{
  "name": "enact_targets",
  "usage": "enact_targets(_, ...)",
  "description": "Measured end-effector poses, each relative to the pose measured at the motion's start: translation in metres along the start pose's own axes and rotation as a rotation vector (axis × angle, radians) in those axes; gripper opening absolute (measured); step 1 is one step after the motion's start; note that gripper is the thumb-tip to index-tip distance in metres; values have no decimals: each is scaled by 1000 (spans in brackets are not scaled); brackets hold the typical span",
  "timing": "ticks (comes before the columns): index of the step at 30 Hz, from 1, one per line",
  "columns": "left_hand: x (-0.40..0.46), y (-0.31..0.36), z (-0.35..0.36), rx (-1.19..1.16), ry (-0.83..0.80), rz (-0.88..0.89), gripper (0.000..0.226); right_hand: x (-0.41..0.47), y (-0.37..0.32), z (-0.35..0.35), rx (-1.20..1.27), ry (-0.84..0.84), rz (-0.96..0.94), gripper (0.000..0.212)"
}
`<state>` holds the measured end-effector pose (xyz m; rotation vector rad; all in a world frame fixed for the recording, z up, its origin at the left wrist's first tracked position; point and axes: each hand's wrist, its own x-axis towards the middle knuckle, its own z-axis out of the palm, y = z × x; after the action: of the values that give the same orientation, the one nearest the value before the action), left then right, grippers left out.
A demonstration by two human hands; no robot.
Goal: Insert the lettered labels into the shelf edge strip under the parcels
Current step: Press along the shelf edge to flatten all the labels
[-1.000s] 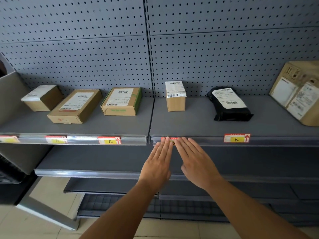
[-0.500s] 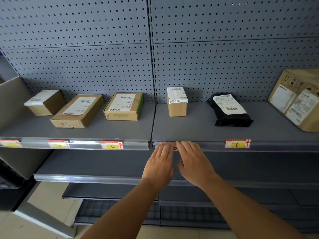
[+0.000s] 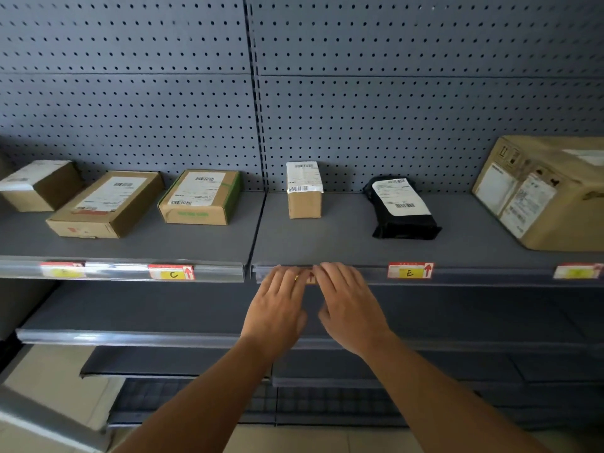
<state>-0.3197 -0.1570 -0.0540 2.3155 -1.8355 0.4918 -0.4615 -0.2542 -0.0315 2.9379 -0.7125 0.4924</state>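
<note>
My left hand and my right hand lie side by side with straight fingers pressing on the shelf edge strip, below the small upright carton. Between the fingertips a sliver of a red and yellow label shows in the strip; its letter is hidden. Label C sits under the green-taped box. Label E sits under the black parcel bag.
More labels sit at the far left and far right of the strip. Two brown boxes stand at the left and a large carton at the right. Pegboard backs the shelf; lower grey shelves jut out below.
The view has moved closer to the shelf. Both hands slid up, so their fingertips cover more of the label in the strip; a far-right label has come into view.
</note>
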Motion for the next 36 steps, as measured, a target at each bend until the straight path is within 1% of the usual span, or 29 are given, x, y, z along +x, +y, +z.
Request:
enact_targets(2,12,21,-3,8,25,27,64,-11,23,-6,-45,35,82,65)
enact_targets(6,50,98,-8,46,21,36,70,-46,97,-24,-115,55,225,70)
enact_targets(9,74,142,-11,47,-11,-9,70,-68,142,-34,-128,2,228,71)
enact_targets(12,85,166,-12,57,-61,-46,72,-79,165,-38,-86,-56,178,71)
enact_targets(18,84,180,-6,119,-101,-47,76,-83,175,-33,-56,-70,96,73)
enact_targets(24,63,179,2,112,-118,-7,83,-87,172,-20,-69,-130,89,89)
enact_targets(29,51,188,11,75,-133,-17,88,-97,167,-10,-88,-142,86,94)
enact_targets(36,48,188,18,85,-162,-29,83,-104,162,-4,-146,-184,70,97)
